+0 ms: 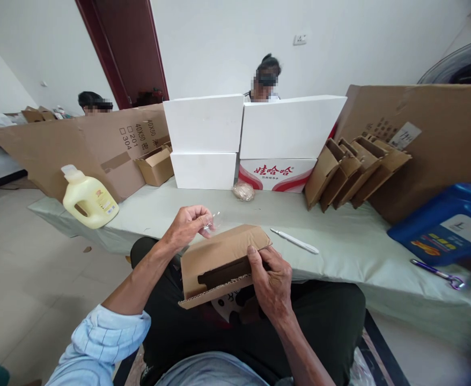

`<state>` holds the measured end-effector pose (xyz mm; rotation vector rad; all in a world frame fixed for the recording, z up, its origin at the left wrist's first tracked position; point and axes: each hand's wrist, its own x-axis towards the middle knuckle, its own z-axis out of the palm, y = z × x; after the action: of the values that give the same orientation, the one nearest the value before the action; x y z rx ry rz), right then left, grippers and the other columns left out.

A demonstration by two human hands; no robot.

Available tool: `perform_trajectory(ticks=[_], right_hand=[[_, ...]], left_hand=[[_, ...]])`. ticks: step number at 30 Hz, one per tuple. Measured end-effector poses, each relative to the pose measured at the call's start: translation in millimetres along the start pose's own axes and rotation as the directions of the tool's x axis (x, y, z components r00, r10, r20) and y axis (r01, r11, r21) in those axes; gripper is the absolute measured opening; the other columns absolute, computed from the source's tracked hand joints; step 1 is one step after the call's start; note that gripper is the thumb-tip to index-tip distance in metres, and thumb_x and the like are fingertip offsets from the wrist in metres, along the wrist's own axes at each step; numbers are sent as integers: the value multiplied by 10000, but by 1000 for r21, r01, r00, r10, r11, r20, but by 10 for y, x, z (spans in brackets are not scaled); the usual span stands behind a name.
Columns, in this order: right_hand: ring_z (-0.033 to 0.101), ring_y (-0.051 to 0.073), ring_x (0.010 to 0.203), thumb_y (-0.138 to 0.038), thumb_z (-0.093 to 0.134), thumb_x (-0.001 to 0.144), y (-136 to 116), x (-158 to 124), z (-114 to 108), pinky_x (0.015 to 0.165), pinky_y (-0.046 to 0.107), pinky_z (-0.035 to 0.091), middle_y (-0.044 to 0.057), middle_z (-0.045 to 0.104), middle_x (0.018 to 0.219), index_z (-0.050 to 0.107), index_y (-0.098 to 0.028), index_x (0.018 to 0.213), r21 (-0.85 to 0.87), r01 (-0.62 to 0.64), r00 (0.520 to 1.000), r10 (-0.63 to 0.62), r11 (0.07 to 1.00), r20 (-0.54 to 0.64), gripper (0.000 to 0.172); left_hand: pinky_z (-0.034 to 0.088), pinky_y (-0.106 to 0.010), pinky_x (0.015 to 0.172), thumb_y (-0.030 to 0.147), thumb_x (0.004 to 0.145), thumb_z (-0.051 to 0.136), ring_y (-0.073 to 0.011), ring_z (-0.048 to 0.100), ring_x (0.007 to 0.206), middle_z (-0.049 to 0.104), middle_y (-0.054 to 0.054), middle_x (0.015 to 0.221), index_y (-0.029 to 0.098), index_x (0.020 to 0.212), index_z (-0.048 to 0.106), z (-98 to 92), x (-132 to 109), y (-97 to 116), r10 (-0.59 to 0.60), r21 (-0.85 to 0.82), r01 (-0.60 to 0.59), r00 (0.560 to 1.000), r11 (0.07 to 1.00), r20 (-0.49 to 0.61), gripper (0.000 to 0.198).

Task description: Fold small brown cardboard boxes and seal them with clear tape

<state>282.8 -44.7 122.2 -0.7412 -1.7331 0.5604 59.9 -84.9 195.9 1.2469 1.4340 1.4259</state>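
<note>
My right hand [271,276] grips the right end of a small brown cardboard box [223,249], thumb on top. The box is tilted over my lap, with a dark gap along its near side and a corrugated edge below. Just above its far left corner, my left hand [189,225] pinches a crinkled, see-through strip that looks like clear tape [215,221]. A white craft knife [295,241] lies on the table to the right of the box. Beyond the box sits a crumpled, clear, roundish bundle [243,190], perhaps tape.
White boxes [205,126] stand stacked at the back. Several folded brown boxes [342,171] lean beside them. A yellow jug [88,198] and a small open box [155,163] are on the left; a blue jug [448,225] and pen [436,272] on the right. Two people sit beyond.
</note>
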Motion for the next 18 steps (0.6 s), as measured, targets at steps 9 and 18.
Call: perform_trajectory(ticks=[9, 18], right_hand=[[424, 141, 618, -339, 590, 1057, 68, -94, -76, 635, 309, 378, -35, 440, 619, 373, -227, 624, 9, 17, 999, -17, 1000, -35, 497], [481, 138, 637, -274, 597, 1048, 127, -122, -154, 660, 287, 411, -33, 503, 638, 433, -217, 644, 53, 27, 999, -24, 998, -45, 440]], left_hand=[[618, -275, 653, 533, 733, 887, -153, 693, 707, 707, -39, 732, 151, 781, 686, -54, 251, -24, 29, -25, -30, 999, 999, -21, 433], [587, -290, 650, 519, 810, 710, -161, 663, 673, 662, -28, 689, 184, 728, 638, -36, 1062, -309, 159, 306, -132, 985, 943, -63, 352]])
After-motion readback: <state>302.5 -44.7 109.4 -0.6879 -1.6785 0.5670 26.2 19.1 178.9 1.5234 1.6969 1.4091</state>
